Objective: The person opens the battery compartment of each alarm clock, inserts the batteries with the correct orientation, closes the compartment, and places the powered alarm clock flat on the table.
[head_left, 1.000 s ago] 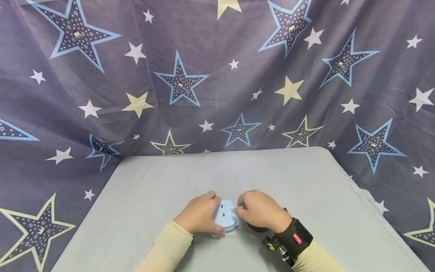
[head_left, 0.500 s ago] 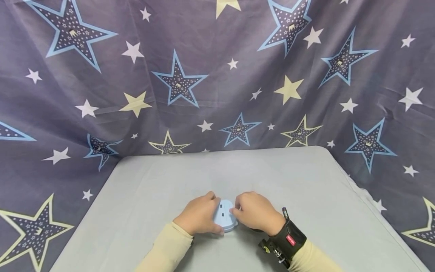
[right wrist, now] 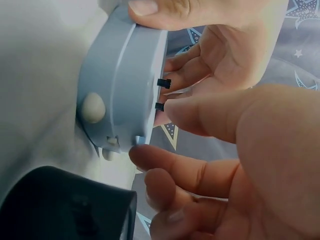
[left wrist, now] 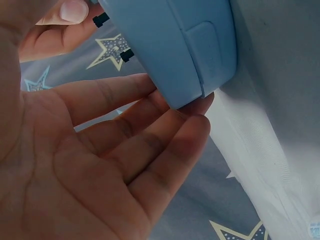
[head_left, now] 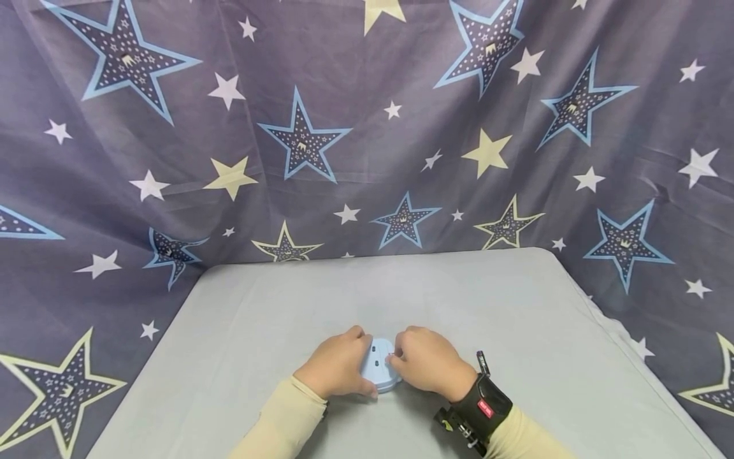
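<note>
A light blue rounded case (head_left: pixel 376 366) lies on the table in the head view, two small black pegs on its upper face. My left hand (head_left: pixel 338 363) grips its left side, thumb at the near edge. In the left wrist view, the fingers of the left hand (left wrist: pixel 115 145) reach the case's (left wrist: pixel 170 50) edge. My right hand (head_left: pixel 430 362) is at the right edge. In the right wrist view, the right hand's (right wrist: pixel 240 145) thumb is beside one black peg (right wrist: pixel 160 106); the index fingertip touches near a small tab (right wrist: pixel 139 140). Thumb and index stand apart.
A dark, curved object (right wrist: pixel 70 205) stands close to the case in the right wrist view; the right hand hides it in the head view. The pale grey table (head_left: pixel 287 299) extends back to a star-patterned curtain (head_left: pixel 367 127).
My right hand has shifted slightly left, its thumb now over the case's right edge. The dark object beneath it has gone out of sight in the head view. My left hand keeps its grip.
</note>
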### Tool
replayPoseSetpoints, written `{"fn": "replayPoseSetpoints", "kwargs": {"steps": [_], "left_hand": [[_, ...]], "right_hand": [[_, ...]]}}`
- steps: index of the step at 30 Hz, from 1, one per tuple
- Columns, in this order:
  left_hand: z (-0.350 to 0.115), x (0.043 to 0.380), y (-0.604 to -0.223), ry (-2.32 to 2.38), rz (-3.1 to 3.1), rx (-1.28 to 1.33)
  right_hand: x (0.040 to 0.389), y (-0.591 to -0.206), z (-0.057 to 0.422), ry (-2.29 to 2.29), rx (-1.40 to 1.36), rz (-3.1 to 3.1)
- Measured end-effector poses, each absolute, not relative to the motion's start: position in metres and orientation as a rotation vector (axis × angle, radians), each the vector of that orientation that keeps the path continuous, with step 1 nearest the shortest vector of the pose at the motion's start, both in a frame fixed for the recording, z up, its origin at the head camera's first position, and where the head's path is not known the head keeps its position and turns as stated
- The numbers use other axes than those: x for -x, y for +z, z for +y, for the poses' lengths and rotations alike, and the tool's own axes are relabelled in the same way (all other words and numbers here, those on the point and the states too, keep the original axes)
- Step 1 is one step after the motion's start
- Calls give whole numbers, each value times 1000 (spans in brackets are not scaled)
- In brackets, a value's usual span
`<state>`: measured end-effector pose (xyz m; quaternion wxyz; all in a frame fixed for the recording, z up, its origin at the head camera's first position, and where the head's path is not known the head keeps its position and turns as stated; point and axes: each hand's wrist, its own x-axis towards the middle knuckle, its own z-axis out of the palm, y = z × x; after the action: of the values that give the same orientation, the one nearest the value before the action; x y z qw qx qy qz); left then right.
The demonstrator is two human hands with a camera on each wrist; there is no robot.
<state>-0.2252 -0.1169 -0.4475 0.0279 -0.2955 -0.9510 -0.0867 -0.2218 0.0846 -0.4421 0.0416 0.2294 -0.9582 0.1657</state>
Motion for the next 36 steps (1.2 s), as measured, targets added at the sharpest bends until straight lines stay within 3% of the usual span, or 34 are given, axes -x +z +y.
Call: {"fn": "replayPoseSetpoints", "kwargs": {"steps": [36], "left_hand": [[-118, 227, -451, -236, -2936, 898]], "right_hand": [[216, -449, 73, 491, -631, -2922]]}}
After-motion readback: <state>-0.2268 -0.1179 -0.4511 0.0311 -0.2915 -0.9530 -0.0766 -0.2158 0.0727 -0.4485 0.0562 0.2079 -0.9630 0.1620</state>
